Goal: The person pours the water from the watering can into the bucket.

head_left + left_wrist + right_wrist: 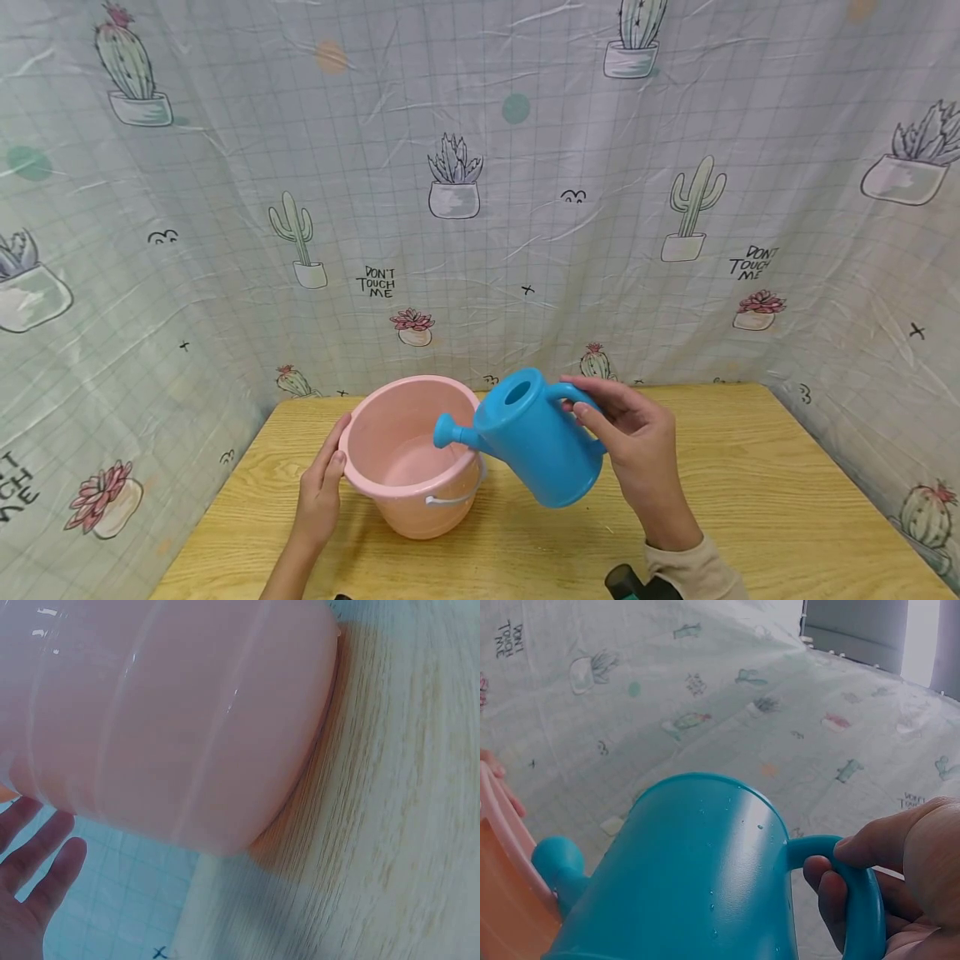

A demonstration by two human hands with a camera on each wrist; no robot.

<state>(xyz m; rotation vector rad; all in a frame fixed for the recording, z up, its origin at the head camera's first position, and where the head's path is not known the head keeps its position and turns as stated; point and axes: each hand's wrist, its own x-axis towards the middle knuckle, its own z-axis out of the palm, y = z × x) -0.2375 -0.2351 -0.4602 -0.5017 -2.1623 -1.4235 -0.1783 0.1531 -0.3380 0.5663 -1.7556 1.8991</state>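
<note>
Watering can [543, 450] tilted in the air, its spout [447, 431] over a pink bucket [416, 518]

From left to right: a bare left hand [321, 492] lies against the bucket's left side, fingers fairly straight and slightly spread, touching rim and outer wall, presumably to keep it steady. The bucket stands upright on a wooden table [750, 500], near its far left corner, with a pale carrying handle [450, 502] hanging at the front right. The blue can's spout reaches over the bucket's right rim, while its body tips leftward above the middle of the table; held so, anything leaving the spout would likely land inside the bucket. Droplets [714, 934] dot the can's side. Farthest right, the right hand [637, 429] grips its loop handle [576, 390], thumb on top and fingers curled through. Behind hangs a cactus-print curtain [495, 250].
</note>
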